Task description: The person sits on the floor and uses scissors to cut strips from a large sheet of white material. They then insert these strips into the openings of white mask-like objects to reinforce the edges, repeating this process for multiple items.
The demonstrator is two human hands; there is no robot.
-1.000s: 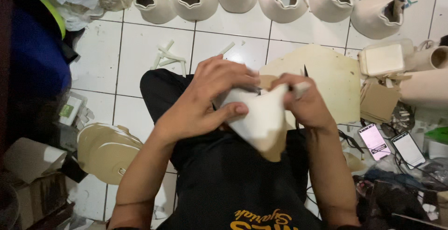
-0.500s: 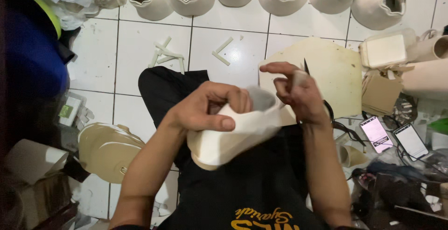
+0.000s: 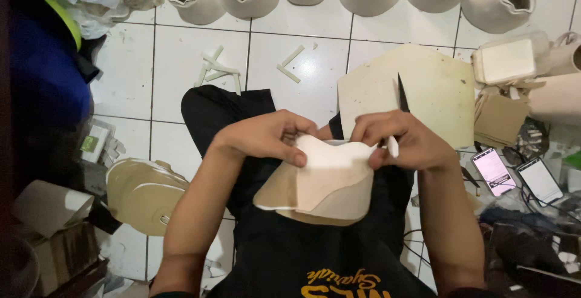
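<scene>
I see both hands closed on one cream shaped sheet piece [image 3: 324, 180], held over the lap on a black apron [image 3: 315, 255]. The left hand [image 3: 266, 136] pinches the piece's upper left edge, thumb on top — fingers curled shut. The right hand [image 3: 407, 142] grips the upper right edge and also holds a knife [image 3: 399, 107], dark blade pointing up; its handle looks pale, though mostly hidden. A tan board [image 3: 436, 92] lies beyond on the tiled floor [image 3: 181, 62]; two phones [image 3: 514, 174] lie to the right.
</scene>
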